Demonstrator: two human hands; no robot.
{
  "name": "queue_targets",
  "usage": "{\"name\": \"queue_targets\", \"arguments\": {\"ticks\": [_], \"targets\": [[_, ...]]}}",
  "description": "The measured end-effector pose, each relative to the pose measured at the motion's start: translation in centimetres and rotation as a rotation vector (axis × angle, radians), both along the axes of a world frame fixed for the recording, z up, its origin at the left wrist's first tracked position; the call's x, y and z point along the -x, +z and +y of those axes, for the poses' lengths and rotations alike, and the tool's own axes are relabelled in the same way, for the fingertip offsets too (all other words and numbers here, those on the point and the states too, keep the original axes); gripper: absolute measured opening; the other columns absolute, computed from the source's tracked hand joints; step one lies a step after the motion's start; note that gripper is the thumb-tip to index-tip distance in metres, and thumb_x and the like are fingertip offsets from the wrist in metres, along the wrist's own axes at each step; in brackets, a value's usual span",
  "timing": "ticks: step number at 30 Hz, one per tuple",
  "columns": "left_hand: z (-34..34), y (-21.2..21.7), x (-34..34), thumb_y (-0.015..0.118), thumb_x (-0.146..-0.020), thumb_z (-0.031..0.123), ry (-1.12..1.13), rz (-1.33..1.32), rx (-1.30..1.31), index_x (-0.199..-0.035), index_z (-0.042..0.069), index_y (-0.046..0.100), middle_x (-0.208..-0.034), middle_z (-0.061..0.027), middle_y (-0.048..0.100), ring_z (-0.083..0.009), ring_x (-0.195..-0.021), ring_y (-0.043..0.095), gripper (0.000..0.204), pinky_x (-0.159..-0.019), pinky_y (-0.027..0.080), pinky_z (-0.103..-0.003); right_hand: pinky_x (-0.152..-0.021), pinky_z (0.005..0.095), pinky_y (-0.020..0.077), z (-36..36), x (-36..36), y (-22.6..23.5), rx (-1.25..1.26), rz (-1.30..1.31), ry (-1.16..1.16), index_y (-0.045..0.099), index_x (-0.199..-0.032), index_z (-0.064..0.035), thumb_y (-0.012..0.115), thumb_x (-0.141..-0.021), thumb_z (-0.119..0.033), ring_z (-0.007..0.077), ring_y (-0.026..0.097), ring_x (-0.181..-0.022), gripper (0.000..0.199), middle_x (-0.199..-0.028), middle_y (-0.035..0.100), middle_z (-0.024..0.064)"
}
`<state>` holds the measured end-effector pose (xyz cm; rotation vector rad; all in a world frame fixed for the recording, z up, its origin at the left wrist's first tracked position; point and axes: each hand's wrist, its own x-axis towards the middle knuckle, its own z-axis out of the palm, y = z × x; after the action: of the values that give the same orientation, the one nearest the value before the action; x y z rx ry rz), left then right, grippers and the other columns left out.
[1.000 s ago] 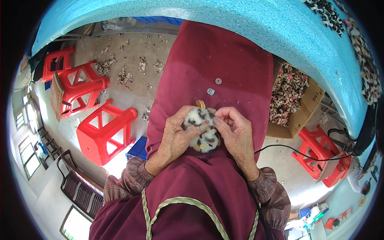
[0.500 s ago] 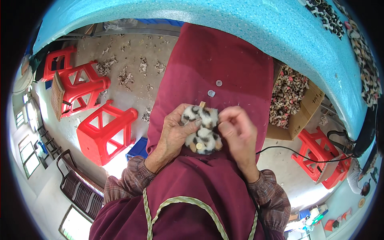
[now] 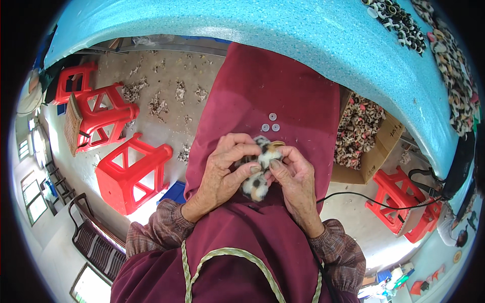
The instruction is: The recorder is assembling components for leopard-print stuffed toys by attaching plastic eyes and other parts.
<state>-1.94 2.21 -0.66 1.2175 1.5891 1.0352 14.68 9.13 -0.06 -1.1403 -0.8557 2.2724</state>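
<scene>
A small furry plush piece (image 3: 256, 186), white with black and tan patches, is held above my lap between both hands. My left hand (image 3: 228, 160) pinches its left side with thumb and fingers. On the other side my right hand (image 3: 293, 170) grips the upper right part, thumb pressed on the fur. A small tan tab (image 3: 277, 143) shows at its top by my right fingers. Part of the plush is hidden under the fingers. Just beyond, three small pale discs, one of them farther off (image 3: 273, 116), lie on the maroon cloth (image 3: 252, 96).
A blue tabletop (image 3: 283, 30) curves across the far side, bearing piles of small dark and furry pieces (image 3: 401, 25). At the right stands a cardboard box (image 3: 371, 169) of small plush bits. Red stools (image 3: 118, 177) stand on both sides. Scraps (image 3: 158, 105) litter the floor; a black cable (image 3: 353, 193) runs right.
My right hand has come in from beside the plush piece and now grips it. The plush has turned and is more covered by fingers. Three discs now show where two were seen.
</scene>
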Motion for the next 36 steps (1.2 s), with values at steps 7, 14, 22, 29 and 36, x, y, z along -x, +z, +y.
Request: {"name": "queue_targets", "arguments": {"ticks": [7,14,22,29,36], "targets": [[0.0,0.7,0.3,0.074,-0.074,0.009,0.175,-0.983,0.422,-0.117,0.005,0.056,-0.101,-0.0058,0.06,-0.0154,-0.096,0.058,0.047,-0.087,0.047,-0.028,-0.065,0.0232,0.053,1.7,-0.3,2.1,0.086,0.084,0.158,0.054,-0.103,0.0023,0.058,-0.092,-0.012,0.0106,0.06,-0.074,0.018,-0.088,0.059,0.0078],[-0.4,-0.2,0.4,0.064,-0.084,0.016,0.278,-1.583,0.517,-0.126,-0.002,0.046,-0.115,-0.0134,0.06,-0.0236,-0.102,0.062,0.049,-0.09,0.051,-0.035,-0.066,0.0205,0.0476,3.1,-0.6,1.2,-0.366,-0.241,0.187,0.058,-0.104,0.001,0.06,-0.09,-0.012,0.006,0.055,-0.08,0.019,-0.093,0.06,0.0037],[-1.8,-0.8,0.0,0.062,-0.086,0.016,0.349,-1.74,0.629,-0.123,0.0,0.049,-0.11,-0.0116,0.063,-0.0226,-0.099,0.064,0.043,-0.087,0.052,-0.036,-0.06,0.0186,0.0439,1.9,-0.1,0.9,-0.225,-0.203,0.299,0.057,-0.087,-0.0002,0.062,-0.088,-0.009,0.0037,0.054,-0.067,0.01,-0.072,0.058,-0.0013],[-1.0,-0.1,-0.1,0.067,-0.084,0.014,0.236,-1.481,0.599,-0.116,0.002,0.057,-0.105,-0.0085,0.065,-0.0186,-0.093,0.064,0.036,-0.083,0.053,-0.032,-0.057,0.0195,0.0431,1.4,0.2,1.7,-0.295,-0.224,0.231,0.056,-0.085,0.0001,0.06,-0.087,-0.006,0.0038,0.052,-0.063,0.008,-0.07,0.058,-0.0002],[-1.1,0.8,-0.1,0.067,-0.085,0.017,0.213,-1.433,0.62,-0.117,0.002,0.057,-0.104,-0.0071,0.065,-0.0169,-0.091,0.065,0.037,-0.082,0.053,-0.03,-0.057,0.0219,0.0427,1.1,0.1,2.1,-0.458,-0.263,0.169,0.054,-0.084,0.0005,0.061,-0.085,-0.002,0.0079,0.053,-0.061,0.007,-0.071,0.056,0.0025]]}}
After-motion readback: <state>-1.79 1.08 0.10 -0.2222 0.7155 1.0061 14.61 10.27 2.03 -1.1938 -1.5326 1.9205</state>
